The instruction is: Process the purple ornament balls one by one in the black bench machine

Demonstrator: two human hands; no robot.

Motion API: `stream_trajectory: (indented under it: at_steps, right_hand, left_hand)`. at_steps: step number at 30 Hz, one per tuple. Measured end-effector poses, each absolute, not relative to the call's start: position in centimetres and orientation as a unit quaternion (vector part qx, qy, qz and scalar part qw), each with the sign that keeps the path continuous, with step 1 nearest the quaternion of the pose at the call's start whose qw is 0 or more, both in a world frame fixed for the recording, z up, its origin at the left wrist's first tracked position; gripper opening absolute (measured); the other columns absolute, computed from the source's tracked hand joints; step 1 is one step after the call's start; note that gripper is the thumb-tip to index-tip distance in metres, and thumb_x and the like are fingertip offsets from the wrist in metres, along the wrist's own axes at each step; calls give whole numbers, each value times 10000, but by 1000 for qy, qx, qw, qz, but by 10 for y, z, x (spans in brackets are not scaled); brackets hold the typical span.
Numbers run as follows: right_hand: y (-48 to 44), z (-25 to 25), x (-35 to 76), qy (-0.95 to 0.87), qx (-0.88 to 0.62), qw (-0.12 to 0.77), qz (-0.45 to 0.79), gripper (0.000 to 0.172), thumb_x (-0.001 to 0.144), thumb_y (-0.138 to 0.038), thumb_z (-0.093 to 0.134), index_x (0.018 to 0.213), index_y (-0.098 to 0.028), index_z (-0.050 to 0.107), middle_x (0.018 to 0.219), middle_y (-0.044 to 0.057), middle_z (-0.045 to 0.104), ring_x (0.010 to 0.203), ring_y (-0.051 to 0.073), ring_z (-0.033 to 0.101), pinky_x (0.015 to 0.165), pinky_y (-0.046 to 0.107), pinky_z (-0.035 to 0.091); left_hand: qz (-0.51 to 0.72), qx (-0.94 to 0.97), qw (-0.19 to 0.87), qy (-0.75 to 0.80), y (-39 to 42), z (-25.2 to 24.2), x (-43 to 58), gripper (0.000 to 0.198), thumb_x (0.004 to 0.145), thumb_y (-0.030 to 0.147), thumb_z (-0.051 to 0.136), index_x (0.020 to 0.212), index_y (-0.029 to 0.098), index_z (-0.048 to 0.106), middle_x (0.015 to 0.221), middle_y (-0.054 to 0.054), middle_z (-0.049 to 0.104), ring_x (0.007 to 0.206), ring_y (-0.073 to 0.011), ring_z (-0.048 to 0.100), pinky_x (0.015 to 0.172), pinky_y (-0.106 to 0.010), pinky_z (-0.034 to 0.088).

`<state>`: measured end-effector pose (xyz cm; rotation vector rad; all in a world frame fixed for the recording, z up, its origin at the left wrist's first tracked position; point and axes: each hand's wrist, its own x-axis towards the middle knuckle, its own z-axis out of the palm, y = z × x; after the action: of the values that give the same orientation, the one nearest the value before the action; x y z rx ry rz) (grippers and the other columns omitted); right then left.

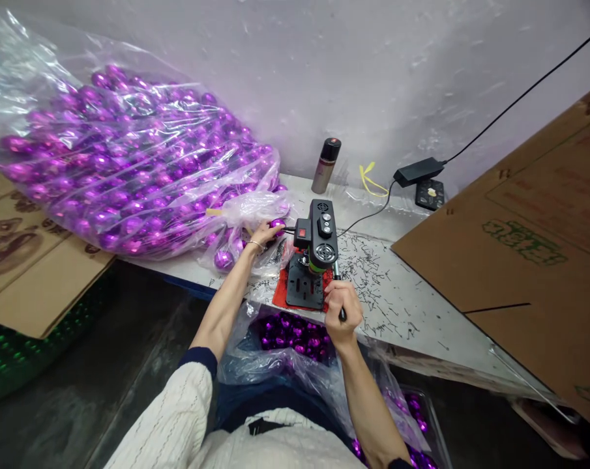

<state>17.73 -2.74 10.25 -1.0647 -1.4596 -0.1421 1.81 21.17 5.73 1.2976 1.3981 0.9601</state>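
My left hand (264, 233) reaches to the mouth of a big clear plastic bag (118, 156) full of shiny purple balls, its fingers closed on one purple ball (277, 225). My right hand (342, 307) is wrapped round the black lever handle (338, 281) of a small black benchtop machine (314, 251). The machine stands on a red mat (281, 293) at the table's front edge. Below, in my lap, an open plastic bag (295, 339) holds more purple balls.
Dark thin scraps litter the white table (397, 293). A spray can (326, 165) stands at the back by the wall, beside a power adapter (418, 171) with its cable. Large cardboard sheets (529, 260) lean at the right, and more cardboard (25, 260) lies at the left.
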Motion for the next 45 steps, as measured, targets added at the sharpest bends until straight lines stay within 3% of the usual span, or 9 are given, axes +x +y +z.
stream_trajectory:
  at_steps: [4, 7, 10, 20, 27, 38, 45]
  right_hand:
    - [-25, 114, 178, -628, -467, 620, -60, 288, 963, -115, 445, 707, -230, 510, 681, -5, 590, 650, 142, 593, 592, 296, 438]
    - [-21, 128, 179, -612, -472, 632, -51, 301, 985, -152, 450, 700, -231, 503, 673, -6, 584, 643, 136, 586, 607, 300, 444]
    - [-16, 139, 179, -603, -483, 634, -33, 317, 1001, -185, 455, 690, -233, 496, 656, -10, 560, 642, 133, 577, 619, 302, 445]
    - [-20, 141, 182, -626, -491, 605, -43, 284, 1001, -193, 440, 730, -232, 519, 667, -5, 567, 645, 137, 578, 619, 306, 451]
    - [-23, 135, 182, -635, -476, 606, -51, 240, 978, -132, 449, 779, -225, 546, 712, 8, 607, 680, 143, 595, 635, 297, 464]
    - [-28, 110, 181, -636, -464, 614, -57, 242, 962, -103, 461, 773, -221, 554, 745, 7, 621, 710, 143, 609, 646, 290, 475]
    - [-22, 73, 179, -631, -435, 637, -87, 232, 1006, -212, 435, 802, -225, 544, 784, 18, 626, 695, 142, 610, 610, 287, 487]
  left_hand:
    - [421, 497, 577, 492, 156, 57, -2, 632, 866, 331, 762, 1445, 213, 537, 1293, -123, 687, 1078, -231, 716, 883, -347, 612]
    - [458, 468, 626, 424, 108, 50, -10, 567, 909, 421, 707, 1427, 250, 553, 1361, -99, 662, 1147, -231, 702, 932, -353, 612]
    - [470, 462, 627, 416, 70, 35, -2, 533, 944, 473, 653, 1408, 235, 545, 1303, -113, 700, 1103, -225, 727, 928, -368, 620]
    - [508, 598, 415, 461, 39, -8, 57, 525, 896, 540, 699, 1268, 188, 580, 1207, -119, 716, 1135, -245, 702, 1043, -430, 545]
    - [455, 708, 299, 450, 37, -17, 53, 613, 913, 516, 694, 1408, 189, 537, 1350, -171, 662, 1283, -317, 628, 1112, -510, 481]
    - [424, 764, 263, 408, 39, -21, 49, 592, 931, 481, 685, 1430, 208, 520, 1364, -155, 660, 1291, -290, 627, 1140, -495, 461]
    - [429, 773, 235, 404, 39, -23, 48, 579, 948, 492, 657, 1430, 199, 521, 1360, -152, 665, 1280, -284, 634, 1122, -483, 479]
